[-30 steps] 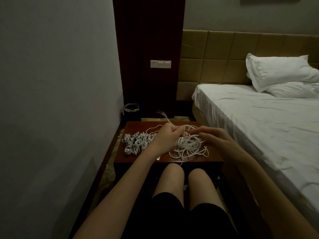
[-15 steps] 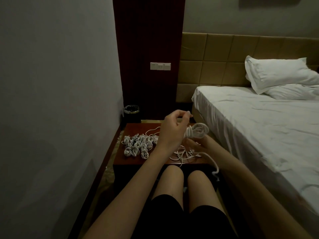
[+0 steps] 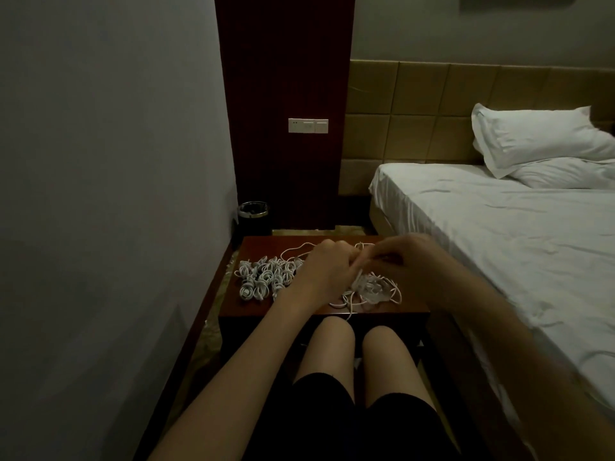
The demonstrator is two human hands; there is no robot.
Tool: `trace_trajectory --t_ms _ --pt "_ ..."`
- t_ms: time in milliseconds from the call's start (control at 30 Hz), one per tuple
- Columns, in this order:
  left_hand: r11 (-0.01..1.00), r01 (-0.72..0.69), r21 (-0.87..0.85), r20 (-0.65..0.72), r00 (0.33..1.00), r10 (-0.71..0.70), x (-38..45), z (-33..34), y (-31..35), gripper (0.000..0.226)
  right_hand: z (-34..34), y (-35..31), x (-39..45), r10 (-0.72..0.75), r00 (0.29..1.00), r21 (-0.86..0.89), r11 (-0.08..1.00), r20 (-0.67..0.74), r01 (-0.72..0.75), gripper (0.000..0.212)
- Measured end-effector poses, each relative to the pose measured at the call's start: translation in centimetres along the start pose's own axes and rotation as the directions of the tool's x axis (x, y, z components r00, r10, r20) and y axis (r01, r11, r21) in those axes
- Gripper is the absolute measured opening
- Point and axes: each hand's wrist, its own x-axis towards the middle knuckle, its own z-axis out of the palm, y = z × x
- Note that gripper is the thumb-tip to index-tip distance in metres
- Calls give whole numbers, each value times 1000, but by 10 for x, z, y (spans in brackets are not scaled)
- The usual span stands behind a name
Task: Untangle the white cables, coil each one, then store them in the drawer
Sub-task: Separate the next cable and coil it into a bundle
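Knees [image 3: 356, 341] and dark shorts [image 3: 332, 410] are filling the near foreground, with both forearms reaching forward over them to the dark red wooden surface [image 3: 266, 244]. At its near edge, a loose tangle of white cables [image 3: 372, 291] is lying spread out, one strand hanging just over the edge toward the knees. The left hand [image 3: 324, 266] is hovering over the tangle with its fingers curled around strands at the top of it, and the right hand [image 3: 409, 257] is meeting it from the right, its fingers pinching the same cables, though motion blur is hiding the exact grip. Just left of the left hand, a heap of coiled cables [image 3: 266, 277] is sitting on the surface. Beyond the surface, a small black bin [image 3: 253, 216] is standing by the wall, a white switch plate [image 3: 308, 125] is showing on the dark panel above, and the bed [image 3: 499, 234] with its pillow [image 3: 539, 134] is stretching along the right.
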Motion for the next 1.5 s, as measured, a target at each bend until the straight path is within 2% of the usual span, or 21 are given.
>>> trace_trajectory --t_ms 33,100,167,233,300,367,433,500,600,733,900,1000,1067,1100,1167,1233,1300,1367,1433,1500 --pt "997 -12 -78 19 1000 14 -1 -2 2 54 -5 7 2 -24 1000 84 996 -7 24 10" --pt "953 2 -304 -26 1000 -11 -3 -2 5 57 -10 20 3 -51 998 302 952 -30 57 5" --pt "879 26 -476 -77 994 -72 -4 1 9 57 -5 30 3 -10 996 505 862 -88 53 13" --pt "806 69 -588 -121 978 -171 -4 4 9 51 8 34 3 54 984 609 791 -168 61 13" --pt "757 124 -641 -151 947 -283 -3 5 8 35 26 32 1 120 972 619 784 -204 33 13" --pt "752 144 -643 -179 926 -331 -4 8 5 24 44 28 -1 170 964 597 802 -206 -14 11" --pt "734 139 -665 -214 906 -365 -6 11 4 26 58 19 -4 206 956 541 839 -209 -62 17" --pt "704 141 -696 -248 873 -420 -7 14 4 35 70 9 -8 190 959 395 914 -211 -94 18" --pt "724 170 -668 -291 836 -465 -8 18 4 46 82 -3 -13 128 953 203 976 -273 -73 22" --pt "813 199 -547 -394 796 -460 -10 22 -2 57 84 -14 -26 89 942 204 979 -324 -22 27" --pt "880 170 -443 -359 866 -348 -20 31 -2 67 80 -16 -27 153 861 413 908 -485 71 24" --pt "958 133 -256 -326 921 -215 -22 26 0 66 76 -11 -27 107 862 283 958 -496 44 20" --pt "980 92 -176 -263 955 -137 -23 22 1 70 65 -6 -26 53 886 114 993 -462 1 23" --pt "983 57 -175 -234 967 -98 -24 20 1 67 58 -4 -24 52 906 98 995 -421 -11 25" --pt "977 19 -212 -185 981 -60 -27 18 4 58 39 1 -17 147 961 287 955 -235 -76 23" --pt "948 42 -316 -127 988 -85 -29 19 7 55 26 7 -9 211 977 557 807 42 -198 19" --pt "889 88 -450 -62 990 -129 -30 23 10 53 23 14 -3 249 952 688 660 180 -303 20" --pt "823 125 -554 -1 989 -150 -32 27 7 69 27 20 0 293 917 766 510 272 -390 21" --pt "780 159 -605 64 986 -152 -34 29 1 84 36 27 -1 283 908 808 425 310 -408 29" --pt "791 127 -598 74 992 -103 -39 26 1 70 46 32 -2 285 917 840 390 279 -377 31"
